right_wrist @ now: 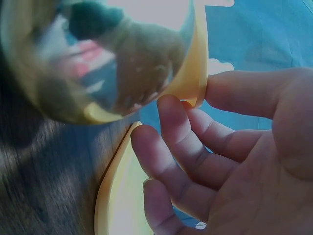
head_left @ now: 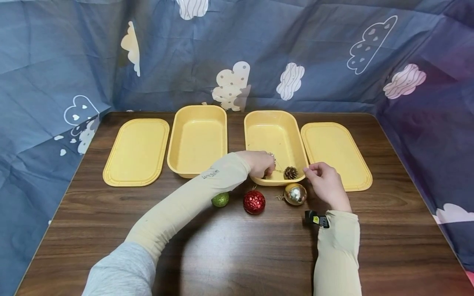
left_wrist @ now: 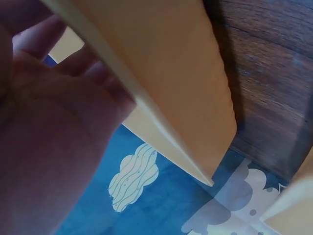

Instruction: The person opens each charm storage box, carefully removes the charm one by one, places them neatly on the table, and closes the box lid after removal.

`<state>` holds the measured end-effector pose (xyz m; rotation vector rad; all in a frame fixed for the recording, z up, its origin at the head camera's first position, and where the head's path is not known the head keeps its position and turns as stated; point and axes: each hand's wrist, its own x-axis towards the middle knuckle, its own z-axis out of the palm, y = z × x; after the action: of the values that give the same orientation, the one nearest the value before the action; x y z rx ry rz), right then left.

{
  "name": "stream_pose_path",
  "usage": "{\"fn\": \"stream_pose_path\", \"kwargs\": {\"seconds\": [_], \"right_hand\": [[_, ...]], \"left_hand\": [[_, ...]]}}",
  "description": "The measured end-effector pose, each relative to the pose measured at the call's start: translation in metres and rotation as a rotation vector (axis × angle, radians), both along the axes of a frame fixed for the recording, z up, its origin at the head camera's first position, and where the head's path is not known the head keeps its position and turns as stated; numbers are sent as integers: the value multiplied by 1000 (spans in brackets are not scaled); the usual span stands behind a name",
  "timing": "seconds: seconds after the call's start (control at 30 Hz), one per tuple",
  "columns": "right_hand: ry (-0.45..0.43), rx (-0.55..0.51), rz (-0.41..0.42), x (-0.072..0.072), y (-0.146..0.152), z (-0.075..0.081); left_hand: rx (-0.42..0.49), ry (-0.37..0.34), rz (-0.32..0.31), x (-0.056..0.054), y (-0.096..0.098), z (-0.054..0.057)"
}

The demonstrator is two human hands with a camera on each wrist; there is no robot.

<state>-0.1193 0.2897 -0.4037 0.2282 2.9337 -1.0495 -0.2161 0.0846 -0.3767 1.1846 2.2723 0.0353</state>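
In the head view, my left hand (head_left: 261, 163) reaches down into the front left corner of the right yellow box (head_left: 246, 127), fingers bent. Part of a small, rough silvery-brown thing (head_left: 273, 156) shows beside its knuckles; I cannot tell whether the fingers hold it. A brown pinecone (head_left: 290, 172) lies in the same box, with a thin gold string near it. In the left wrist view, the box wall (left_wrist: 161, 73) hides the fingertips. My right hand (head_left: 326, 183) pinches the box's front right corner between thumb and fingers, close beside a shiny gold ball ornament (head_left: 295, 194).
A red ball ornament (head_left: 254, 202) and a green glitter ball (head_left: 220, 200) lie in front of the boxes, the green one partly behind the left sleeve. The left yellow box (head_left: 198, 139) stands between a yellow lid (head_left: 137, 152) and the right box. Another yellow lid (head_left: 337, 154) lies at right.
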Motion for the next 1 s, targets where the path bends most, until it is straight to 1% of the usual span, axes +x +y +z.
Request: {"fn": "stream_pose_path", "kwargs": {"seconds": [0.1,0.27,0.37,0.47,0.57,0.7,0.87,0.9,1.0], "right_hand": [[8,2,0,0,0,-1],[-3,-8,-1,1,0,1],[-10,-14,0,1,0,2],[-14,-13,0,1,0,2],[-9,-16,-1,1,0,1],[-2,-19,-3,0,0,1],[-1,-22,-3,1,0,1],[-2,-24,-3,1,0,1],[-4,-22,-4,1,0,1]], "left_hand": [[-11,-3,11,1,1,0],[-14,-1,38,1,4,-3],[-17,11,35,0,6,-4],[-20,21,19,-1,6,-4],[-9,17,12,-2,4,-3],[35,4,4,-4,-1,-2],[118,32,-12,-7,-5,-1],[129,40,-11,-7,-7,0],[151,43,17,-7,-10,3]]}}
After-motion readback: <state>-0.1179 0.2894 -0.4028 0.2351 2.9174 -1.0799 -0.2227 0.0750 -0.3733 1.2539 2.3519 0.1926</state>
